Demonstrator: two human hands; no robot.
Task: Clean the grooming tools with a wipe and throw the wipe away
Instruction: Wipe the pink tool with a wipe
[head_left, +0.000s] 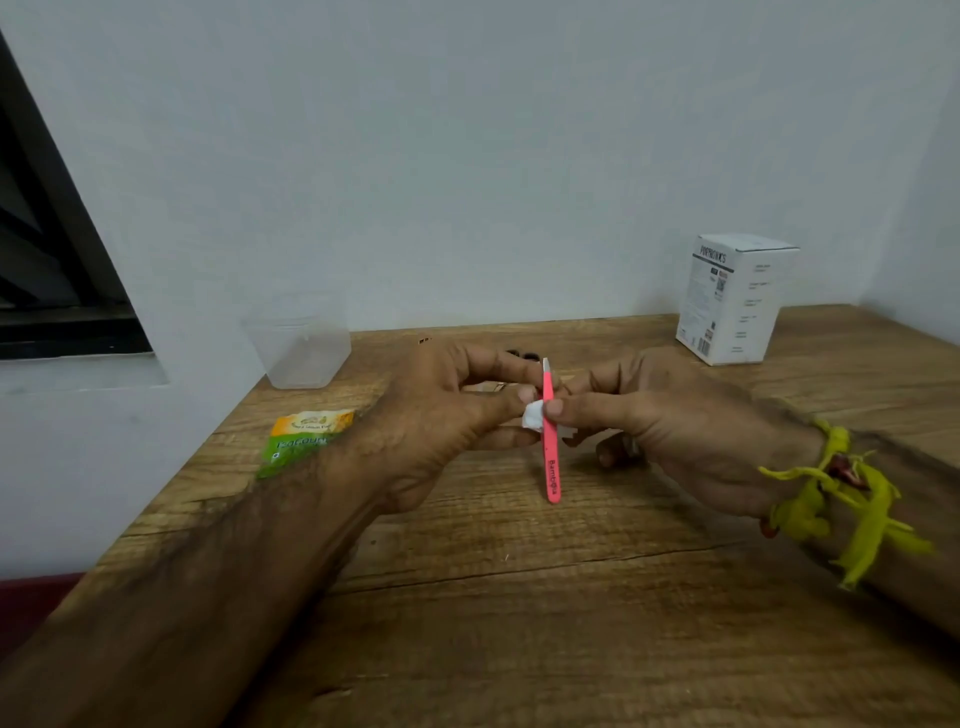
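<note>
Pink tweezers (549, 441), upright, white wipe (533, 415) alongside

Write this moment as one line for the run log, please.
step: wiping | left hand: pinches wipe | right hand: pinches tweezers | wipe: touching tweezers | tweezers: above table

We've got a clear plastic container (301, 348) by the wall, a white printed cardboard box (735, 299) far right, wooden table (519, 623) underneath.
</note>
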